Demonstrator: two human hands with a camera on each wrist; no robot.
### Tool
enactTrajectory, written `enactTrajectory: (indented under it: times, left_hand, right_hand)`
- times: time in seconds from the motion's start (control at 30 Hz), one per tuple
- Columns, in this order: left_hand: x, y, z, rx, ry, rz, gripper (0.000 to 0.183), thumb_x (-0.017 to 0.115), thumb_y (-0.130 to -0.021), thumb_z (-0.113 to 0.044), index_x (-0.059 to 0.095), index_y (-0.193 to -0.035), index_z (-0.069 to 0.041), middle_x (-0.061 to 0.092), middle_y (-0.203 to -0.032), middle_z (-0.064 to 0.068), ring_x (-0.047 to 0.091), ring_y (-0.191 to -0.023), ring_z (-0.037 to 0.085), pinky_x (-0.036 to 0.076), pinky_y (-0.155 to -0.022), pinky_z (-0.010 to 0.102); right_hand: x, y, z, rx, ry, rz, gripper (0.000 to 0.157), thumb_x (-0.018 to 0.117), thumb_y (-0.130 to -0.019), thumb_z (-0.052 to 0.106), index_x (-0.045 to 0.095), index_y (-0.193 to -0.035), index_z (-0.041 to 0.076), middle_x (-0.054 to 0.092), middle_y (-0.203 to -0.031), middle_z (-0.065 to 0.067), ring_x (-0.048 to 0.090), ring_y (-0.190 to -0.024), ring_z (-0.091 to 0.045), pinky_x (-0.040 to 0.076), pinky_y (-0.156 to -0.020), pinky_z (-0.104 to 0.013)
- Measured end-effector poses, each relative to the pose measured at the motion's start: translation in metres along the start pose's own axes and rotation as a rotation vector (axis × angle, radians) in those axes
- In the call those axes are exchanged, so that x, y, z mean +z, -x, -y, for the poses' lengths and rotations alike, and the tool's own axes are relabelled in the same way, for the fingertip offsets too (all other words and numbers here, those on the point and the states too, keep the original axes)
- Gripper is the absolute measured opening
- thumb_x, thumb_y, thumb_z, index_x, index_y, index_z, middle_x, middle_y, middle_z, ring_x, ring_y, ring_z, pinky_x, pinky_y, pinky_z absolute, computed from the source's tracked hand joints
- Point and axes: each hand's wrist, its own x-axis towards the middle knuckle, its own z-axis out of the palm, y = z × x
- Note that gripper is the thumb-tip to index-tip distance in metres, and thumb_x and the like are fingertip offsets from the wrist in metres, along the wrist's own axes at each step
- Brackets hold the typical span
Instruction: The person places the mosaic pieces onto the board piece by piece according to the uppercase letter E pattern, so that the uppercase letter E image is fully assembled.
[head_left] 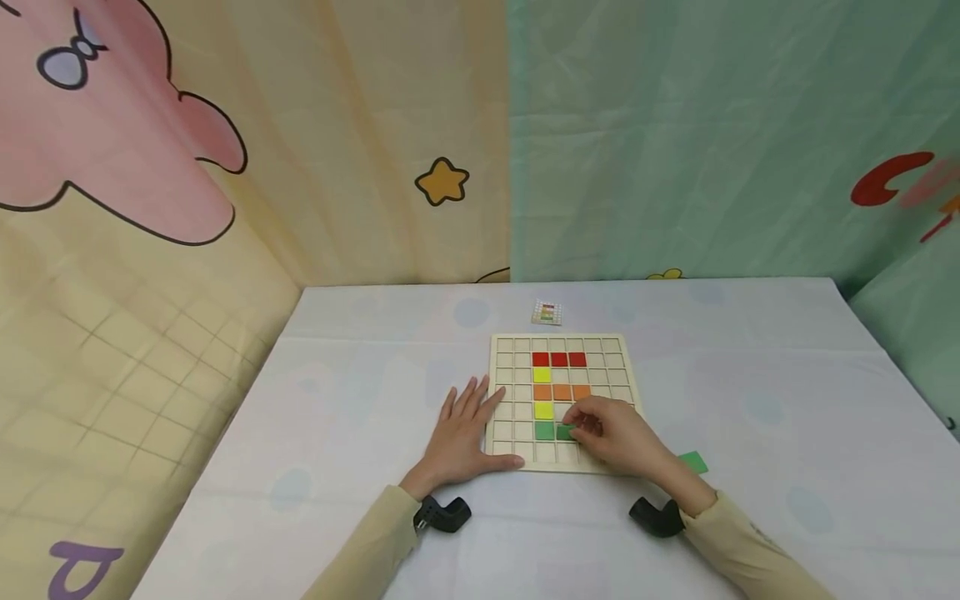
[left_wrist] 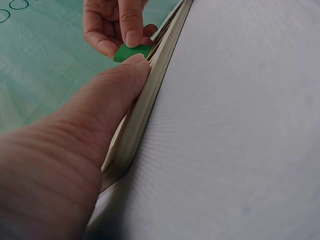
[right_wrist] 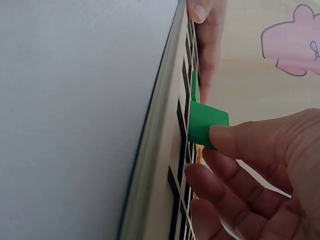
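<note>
A pale wooden grid board (head_left: 615, 360) lies on the table. My right hand (head_left: 618, 433) pinches a green square tile (right_wrist: 205, 121) between thumb and fingers. Seen in the right wrist view, this tile stands tilted, its lower edge at the grid. Beside it in the grid lies another green tile (head_left: 543, 431). Higher up are three red tiles (head_left: 558, 359), a yellow tile (head_left: 542, 375), three orange tiles (head_left: 562, 392) and a second yellow tile (head_left: 543, 410). With fingers spread, my left hand (head_left: 459, 442) rests at the board's left side, its thumb on the front left corner.
A small card (head_left: 547, 313) with a coloured grid pattern lies behind the board. Partly hidden by my right forearm, a loose green piece (head_left: 693, 462) lies on the white-covered table (head_left: 360, 400). Patterned curtains (head_left: 390, 125) hang behind the table.
</note>
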Motion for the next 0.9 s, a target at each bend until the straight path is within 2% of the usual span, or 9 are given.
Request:
enactTrajectory:
  times: [0.17,0.37,0.7,0.9]
  left_hand:
    - [-0.001,0.0,0.001,0.009,0.008,-0.006,0.102,0.061,-0.075,-0.07,0.025,-0.151,-0.013,0.011,-0.157,0.011,0.003,-0.143,0.026,-0.001,-0.113,0.047]
    - [0.0,0.0,0.001,0.008,0.013,-0.005,0.102,0.063,-0.075,-0.069,0.026,-0.151,-0.012,0.012,-0.157,0.011,0.004,-0.143,0.027,-0.001,-0.113,0.046]
    - [0.0,0.001,0.002,0.009,-0.006,-0.011,0.103,0.062,-0.074,-0.07,0.025,-0.151,-0.013,0.011,-0.157,0.011,0.003,-0.143,0.026,-0.001,-0.113,0.046]
    - [0.002,0.001,0.002,0.015,-0.004,-0.012,0.103,0.061,-0.075,-0.071,0.025,-0.151,-0.013,0.011,-0.157,0.011,0.003,-0.143,0.027,-0.001,-0.113,0.047]
  right_hand:
    - [0.002,0.0,0.001,0.024,0.072,-0.028,0.013,0.074,-0.08,0.005,0.07,-0.087,0.014,0.056,-0.081,0.012,0.051,-0.07,-0.006,0.047,-0.062,-0.024]
    - [0.002,0.004,0.002,0.034,0.106,-0.015,0.016,0.073,-0.081,0.005,0.074,-0.096,0.011,0.053,-0.083,0.01,0.047,-0.069,-0.007,0.044,-0.059,-0.022]
    - [-0.002,0.006,-0.001,-0.058,0.157,0.027,0.02,0.072,-0.085,0.012,0.074,-0.104,0.006,0.048,-0.086,0.008,0.042,-0.071,-0.006,0.04,-0.059,-0.021]
    - [-0.005,0.011,-0.002,-0.095,0.162,0.084,0.028,0.072,-0.084,0.011,0.07,-0.111,0.004,0.049,-0.09,0.008,0.041,-0.078,-0.008,0.04,-0.066,-0.023]
